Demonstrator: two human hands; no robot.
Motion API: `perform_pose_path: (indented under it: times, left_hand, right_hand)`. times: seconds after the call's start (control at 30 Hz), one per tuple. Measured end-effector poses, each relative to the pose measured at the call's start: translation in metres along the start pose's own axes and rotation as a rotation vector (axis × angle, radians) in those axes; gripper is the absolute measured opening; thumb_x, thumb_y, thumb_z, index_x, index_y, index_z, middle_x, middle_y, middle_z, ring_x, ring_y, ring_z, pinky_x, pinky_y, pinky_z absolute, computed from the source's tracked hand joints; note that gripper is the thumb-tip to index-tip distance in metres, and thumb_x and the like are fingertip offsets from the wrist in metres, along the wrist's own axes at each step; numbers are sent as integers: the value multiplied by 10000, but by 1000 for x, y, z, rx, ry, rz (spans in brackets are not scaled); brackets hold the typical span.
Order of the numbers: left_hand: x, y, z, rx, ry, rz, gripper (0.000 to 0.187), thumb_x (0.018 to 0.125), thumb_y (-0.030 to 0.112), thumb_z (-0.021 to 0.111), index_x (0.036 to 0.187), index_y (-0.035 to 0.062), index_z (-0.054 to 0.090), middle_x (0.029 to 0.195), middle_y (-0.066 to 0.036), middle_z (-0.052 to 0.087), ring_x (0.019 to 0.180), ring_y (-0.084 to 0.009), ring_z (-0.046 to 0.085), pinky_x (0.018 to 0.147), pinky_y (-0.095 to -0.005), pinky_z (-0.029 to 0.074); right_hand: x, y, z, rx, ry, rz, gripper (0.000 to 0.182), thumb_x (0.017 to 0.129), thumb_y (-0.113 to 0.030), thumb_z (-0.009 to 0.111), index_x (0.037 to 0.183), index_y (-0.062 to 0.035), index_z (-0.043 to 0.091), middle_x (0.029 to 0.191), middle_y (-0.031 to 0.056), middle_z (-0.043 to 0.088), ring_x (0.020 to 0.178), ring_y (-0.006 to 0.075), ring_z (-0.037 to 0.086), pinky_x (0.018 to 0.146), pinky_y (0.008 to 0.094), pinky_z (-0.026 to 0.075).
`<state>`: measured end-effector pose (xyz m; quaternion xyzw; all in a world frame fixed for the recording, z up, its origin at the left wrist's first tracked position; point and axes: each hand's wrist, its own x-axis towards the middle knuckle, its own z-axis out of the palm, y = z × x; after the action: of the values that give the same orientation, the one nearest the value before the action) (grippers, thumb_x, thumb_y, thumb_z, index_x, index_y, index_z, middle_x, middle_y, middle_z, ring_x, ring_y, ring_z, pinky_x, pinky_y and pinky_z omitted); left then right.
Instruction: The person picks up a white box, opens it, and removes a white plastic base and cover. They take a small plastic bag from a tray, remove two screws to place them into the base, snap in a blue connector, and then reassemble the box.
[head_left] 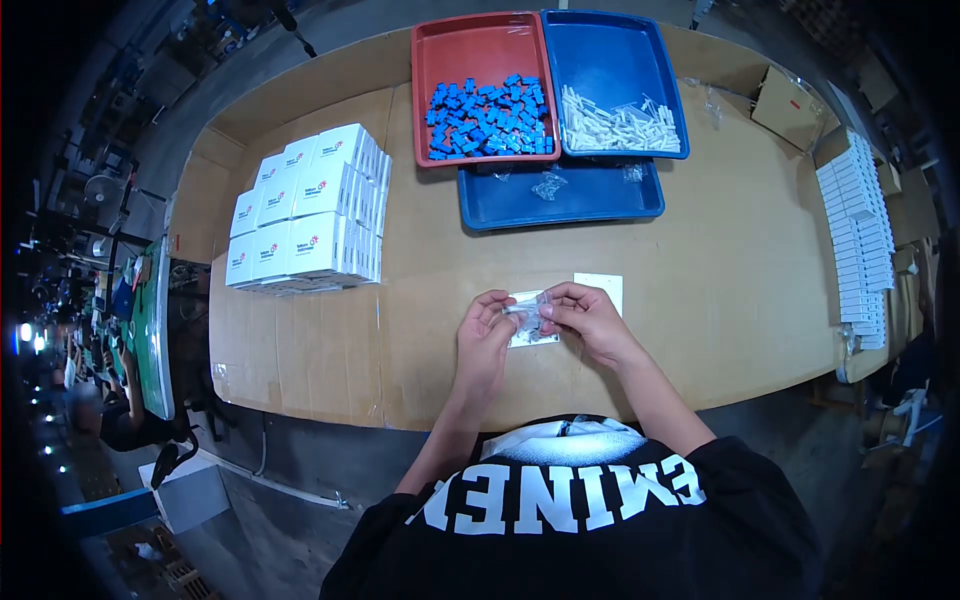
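Observation:
Both hands meet near the table's front edge over a small clear plastic bag (524, 312). My left hand (486, 335) pinches the bag's left side between thumb and fingers. On the opposite side, my right hand (588, 318) is closed on the bag, thumb against fingers. The bag's contents are too small to make out. Below the hands lies a white box or card (543, 340), partly covered by the fingers. Another flat white piece (606, 285) lies behind my right hand.
White printed boxes (300, 215) are stacked at left. At the back, a red tray (480, 50) holds blue pieces (490, 120) and a blue tray (605, 55) holds white sticks (620, 125). A lower blue tray (560, 205) has plastic scraps. More white boxes (855, 240) line the right.

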<state>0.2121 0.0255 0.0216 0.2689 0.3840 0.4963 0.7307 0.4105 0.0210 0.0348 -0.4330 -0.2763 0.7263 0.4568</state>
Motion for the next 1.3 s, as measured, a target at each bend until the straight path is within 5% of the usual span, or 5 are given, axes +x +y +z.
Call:
perform_pose_path:
  times: [0.2, 0.33, 1.03, 1.1, 1.3]
  left_hand:
    - [4, 21, -12, 43, -167, -531, 396, 1128, 342, 407, 1314, 25, 554, 1091, -109, 689, 814, -162, 656, 779, -297, 549]
    - [3, 15, -22, 184, -124, -513, 383, 1119, 343, 463, 1261, 18, 608, 987, -77, 695, 732, -129, 635, 733, -272, 536]
    - [15, 29, -18, 753, -212, 68, 231, 969, 61, 710, 1195, 18, 712, 821, -10, 642, 696, -28, 536, 636, -193, 438]
    - [16, 23, -25, 913, -206, 55, 195, 941, 85, 728, 1128, 33, 738, 879, -52, 679, 689, -84, 591, 665, -244, 485]
    - [10, 15, -29, 1330, -222, 462, 151, 901, 135, 743, 1036, 69, 766, 1028, -82, 689, 847, -257, 659, 760, -371, 518]
  right_hand:
    - [-3, -2, 0, 2, -34, 40, 208, 976, -29, 694, 1175, 30, 673, 1025, 105, 728, 865, 162, 726, 800, 283, 619]
    - [-5, -4, 2, -146, -41, 9, 175, 990, -24, 664, 1146, 46, 699, 1008, 110, 738, 850, 164, 733, 773, 288, 620]
    - [-3, -10, -4, -789, -43, -392, 146, 914, -20, 681, 1054, 0, 718, 1007, 76, 691, 879, 154, 641, 793, 308, 520]
    - [-4, -4, -6, -1039, -19, -557, 152, 858, -64, 725, 1000, -15, 703, 995, 91, 681, 907, 273, 636, 786, 354, 519]
    - [-3, 15, -11, -1262, -31, -755, 123, 855, -83, 732, 967, -37, 707, 999, 80, 685, 995, 279, 634, 878, 390, 496]
